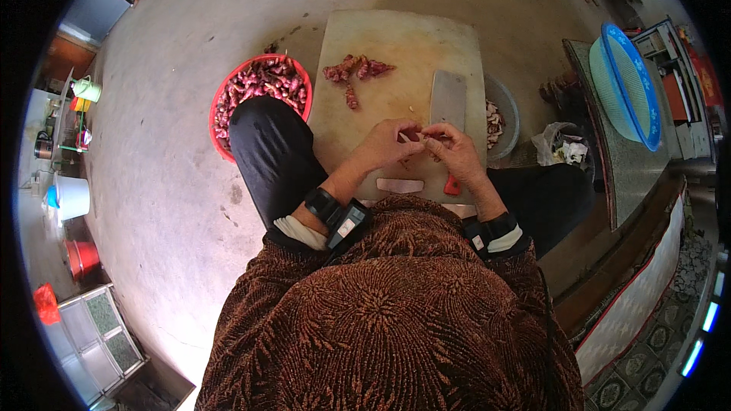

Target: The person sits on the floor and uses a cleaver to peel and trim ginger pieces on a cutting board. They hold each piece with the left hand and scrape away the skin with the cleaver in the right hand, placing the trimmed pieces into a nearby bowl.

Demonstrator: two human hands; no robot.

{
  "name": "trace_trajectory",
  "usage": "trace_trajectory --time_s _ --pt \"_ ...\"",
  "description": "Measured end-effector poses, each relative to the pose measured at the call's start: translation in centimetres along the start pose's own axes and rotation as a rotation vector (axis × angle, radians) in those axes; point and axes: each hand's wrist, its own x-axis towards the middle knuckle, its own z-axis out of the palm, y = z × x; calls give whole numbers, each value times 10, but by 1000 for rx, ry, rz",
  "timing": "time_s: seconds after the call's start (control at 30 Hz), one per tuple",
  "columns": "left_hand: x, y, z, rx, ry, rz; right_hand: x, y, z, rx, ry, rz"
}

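Note:
My left hand [394,141] and my right hand [455,151] meet over the near part of a large pale cutting board [400,34]. Between their fingers is a small pale piece, mostly hidden; both hands seem to grip it. Several knobbly reddish-purple tubers [342,70] lie at the board's upper left. A cleaver with a broad metal blade [448,97] and a red handle end [452,185] lies flat under my right hand. A short flat blade or strip [400,185] rests near the board's close edge. Small peelings lie beneath my hands.
A red basin [310,91] full of purplish tubers stands left of the board, beside my left knee. To the right are a basin [517,125] of cut pieces, a plastic bag [548,138] and a side table [619,182] bearing a blue-rimmed basket [614,91].

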Motion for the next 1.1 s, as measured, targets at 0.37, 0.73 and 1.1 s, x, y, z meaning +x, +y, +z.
trace_trajectory --time_s 0.37,0.73,1.1 --pt "19 1 -26 -371 217 -70 8 0 11 -69 -57 -27" --pt "-5 22 -54 -658 476 -6 12 6 35 -482 -596 -121" --pt "-6 12 -58 -704 556 -30 38 0 64 -770 -748 -131"
